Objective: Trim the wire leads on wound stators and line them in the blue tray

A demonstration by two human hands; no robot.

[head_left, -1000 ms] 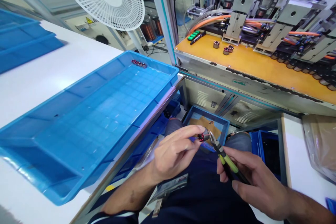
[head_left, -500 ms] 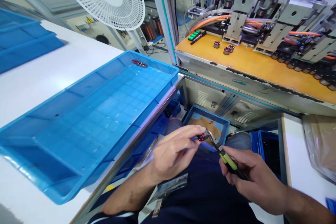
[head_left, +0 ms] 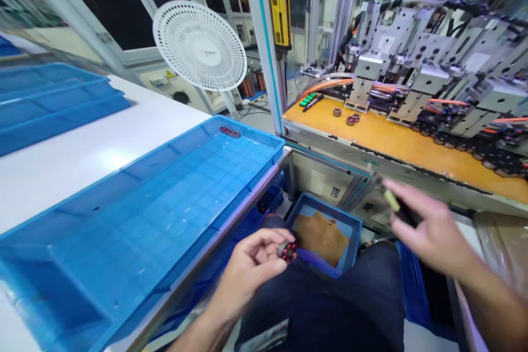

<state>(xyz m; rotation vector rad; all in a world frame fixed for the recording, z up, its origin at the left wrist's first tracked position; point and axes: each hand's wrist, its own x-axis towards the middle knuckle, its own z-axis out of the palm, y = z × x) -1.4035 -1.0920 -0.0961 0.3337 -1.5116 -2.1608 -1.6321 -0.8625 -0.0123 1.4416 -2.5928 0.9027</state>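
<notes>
Down over the lap, the left hand (head_left: 251,269) pinched a small, dark, round part (head_left: 287,251) ringed with pink-red windings, just left of a blue bin (head_left: 353,250), while the blurred right hand (head_left: 429,231) gripped yellow-handled cutters (head_left: 391,201) farther right.

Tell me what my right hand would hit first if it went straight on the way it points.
Probably the front edge of the orange bench. The right hand, gripping cutters, points up and left toward it, with nothing visible between, though blur makes depth uncertain.
</notes>
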